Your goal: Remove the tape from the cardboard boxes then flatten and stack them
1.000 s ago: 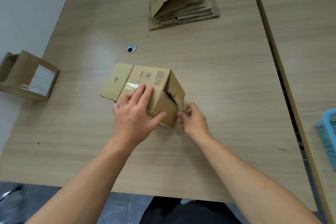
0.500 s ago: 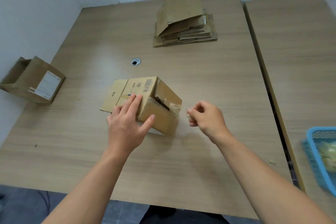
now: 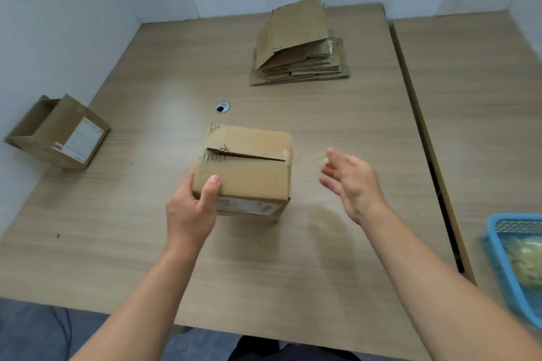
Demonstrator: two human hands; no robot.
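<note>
Gripping box [image 3: 247, 167] corner: left hand [image 3: 190, 209]; right hand [image 3: 353, 182] spread, tape scrap [image 3: 322, 160] at fingertips.

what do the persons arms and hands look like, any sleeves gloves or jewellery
Both forearms are bare up to the frame edge, with no sleeves in view. The left hand and right hand wear no gloves, and no rings, watch or bracelet show on the fingers or wrists. Fingernails are short and unpainted.
</note>
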